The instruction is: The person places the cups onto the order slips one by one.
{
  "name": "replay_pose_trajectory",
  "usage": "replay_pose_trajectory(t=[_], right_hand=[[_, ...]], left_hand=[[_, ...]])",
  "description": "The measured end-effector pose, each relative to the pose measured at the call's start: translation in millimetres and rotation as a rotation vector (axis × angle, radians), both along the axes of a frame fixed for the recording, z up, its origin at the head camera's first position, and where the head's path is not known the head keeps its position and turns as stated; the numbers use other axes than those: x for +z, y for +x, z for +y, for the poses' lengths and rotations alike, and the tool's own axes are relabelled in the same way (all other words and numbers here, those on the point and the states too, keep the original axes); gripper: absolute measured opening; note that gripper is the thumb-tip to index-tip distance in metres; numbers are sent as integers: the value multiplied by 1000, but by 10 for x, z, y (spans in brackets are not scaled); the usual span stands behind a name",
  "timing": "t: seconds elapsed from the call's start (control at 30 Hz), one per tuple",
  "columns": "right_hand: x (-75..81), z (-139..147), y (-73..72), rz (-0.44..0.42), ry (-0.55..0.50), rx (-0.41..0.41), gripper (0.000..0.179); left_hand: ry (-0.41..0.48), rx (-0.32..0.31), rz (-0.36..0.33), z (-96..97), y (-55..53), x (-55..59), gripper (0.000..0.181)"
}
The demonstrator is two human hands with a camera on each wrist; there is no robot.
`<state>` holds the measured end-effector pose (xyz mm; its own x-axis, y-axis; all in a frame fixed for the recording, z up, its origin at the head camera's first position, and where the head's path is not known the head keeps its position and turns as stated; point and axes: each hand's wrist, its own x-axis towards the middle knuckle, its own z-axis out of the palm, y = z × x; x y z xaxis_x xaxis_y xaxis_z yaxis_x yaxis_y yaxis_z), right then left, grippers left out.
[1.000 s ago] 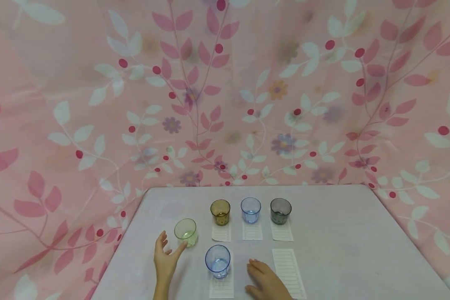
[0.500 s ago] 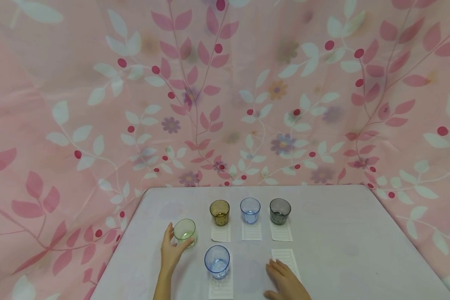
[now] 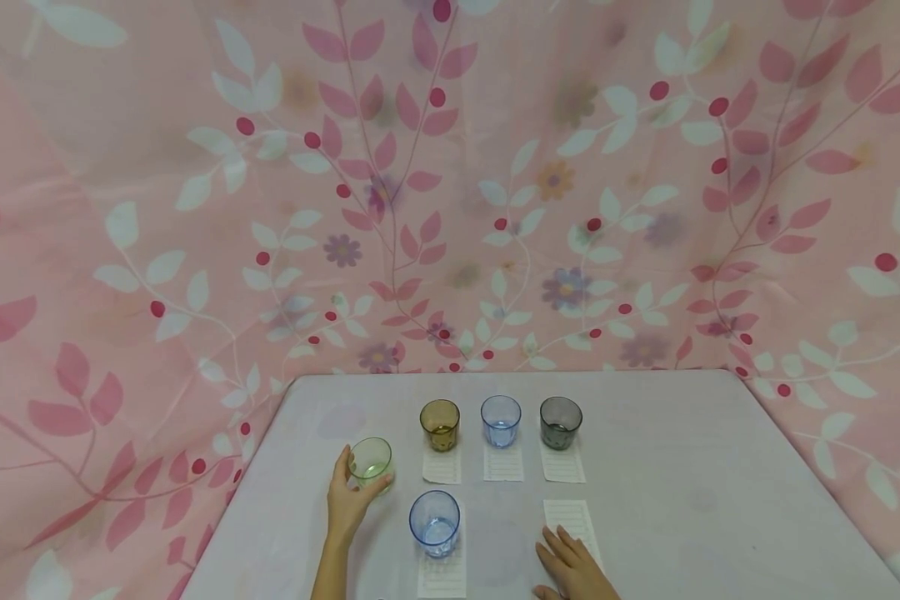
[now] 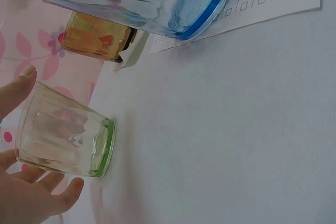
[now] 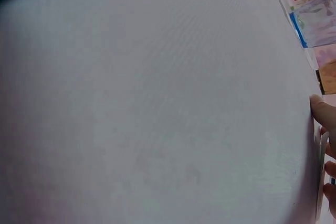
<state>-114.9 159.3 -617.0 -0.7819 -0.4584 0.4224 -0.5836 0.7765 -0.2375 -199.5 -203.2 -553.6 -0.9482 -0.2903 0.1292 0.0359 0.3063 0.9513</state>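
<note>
In the head view my left hand (image 3: 348, 500) is round a pale green drinking glass (image 3: 372, 475) at the left of the table, fingers on its far left side and thumb across its front. The left wrist view shows the thumb by the rim of this green glass (image 4: 68, 135) and the fingers along its other side. The glass stands upright. A blue glass (image 3: 435, 529) stands on a paper strip just right of this hand. My right hand (image 3: 576, 571) lies over the lower part of a printed paper strip (image 3: 570, 512), fingers extended and holding nothing.
Behind, an amber glass (image 3: 440, 427), a light blue glass (image 3: 501, 423) and a grey glass (image 3: 560, 425) stand in a row, each at the far end of its paper strip. The white table (image 3: 690, 500) meets a floral pink curtain (image 3: 450, 208) at the back.
My left hand has moved right and closed in round the green glass, which has stayed in place. My right hand has moved right onto the paper strip and slightly down.
</note>
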Motion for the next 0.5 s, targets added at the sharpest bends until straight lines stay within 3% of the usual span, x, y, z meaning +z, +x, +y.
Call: replay_pose_trajectory(t=[0.07,0.27,0.37,0.5], right_hand=[[-31,2,11,57,-24,-9,52],[-10,56,45,48,-131,-41,56],[-10,135,62,57,-128,-84,58],[-58,302,80,90,-195,-39,62]], left_hand=[[4,-1,-7,4,1,-10,94],[0,-4,-12,3,1,-32,95],[-2,1,-10,7,4,-34,95],[0,1,-7,18,19,-18,95]])
